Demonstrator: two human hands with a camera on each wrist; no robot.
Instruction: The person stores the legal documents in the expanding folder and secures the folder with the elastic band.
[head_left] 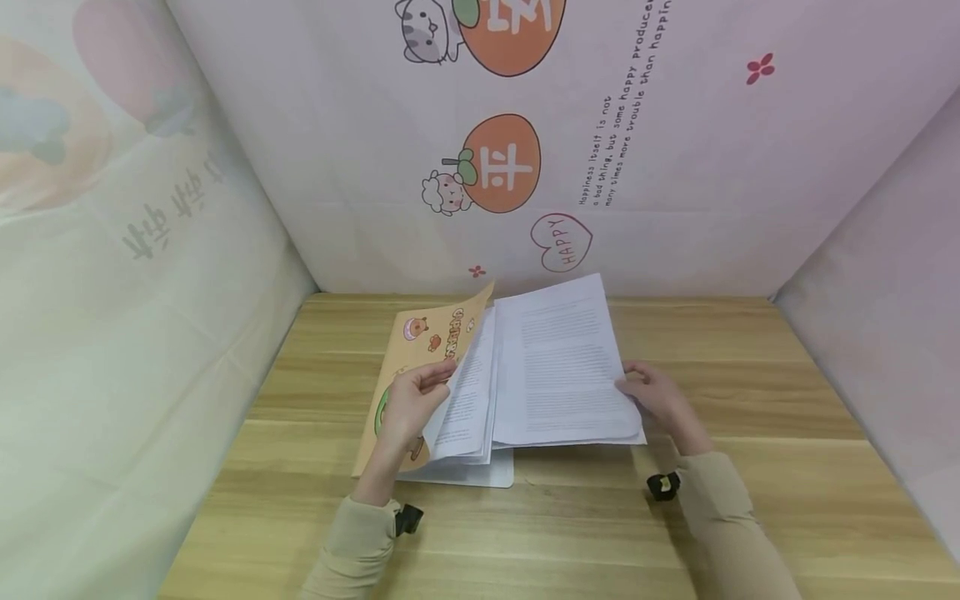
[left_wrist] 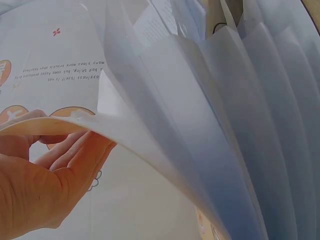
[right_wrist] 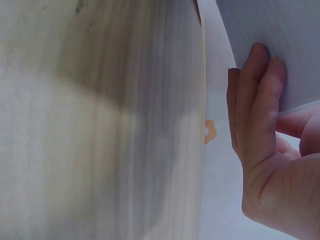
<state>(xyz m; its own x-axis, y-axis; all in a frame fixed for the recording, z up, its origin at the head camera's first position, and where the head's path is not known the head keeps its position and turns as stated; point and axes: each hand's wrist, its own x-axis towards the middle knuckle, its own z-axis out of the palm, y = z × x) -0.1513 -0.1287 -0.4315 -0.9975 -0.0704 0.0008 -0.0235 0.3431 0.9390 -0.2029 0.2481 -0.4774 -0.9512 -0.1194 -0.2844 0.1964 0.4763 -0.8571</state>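
A folder with an orange cartoon cover (head_left: pixel 405 337) lies on the table, partly opened. My left hand (head_left: pixel 415 400) pinches the cover's raised edge; in the left wrist view the hand (left_wrist: pixel 55 170) has the bent cover between thumb and fingers. Beside it white leaves (left_wrist: pixel 225 100) of the folder fan out. Printed sheets (head_left: pixel 562 358) lean out of the folder to the right, over the table. The right hand (head_left: pixel 656 396) pinches their right edge, thumb on the near face, and in the right wrist view fingers (right_wrist: pixel 262 100) lie behind the paper.
The wooden table (head_left: pixel 750 400) ends at a white printed cloth wall (head_left: pixel 360 167) behind the folder. Cloth walls also rise at left and right. A white lower flap (head_left: pixel 472 475) of the folder rests on the table toward me.
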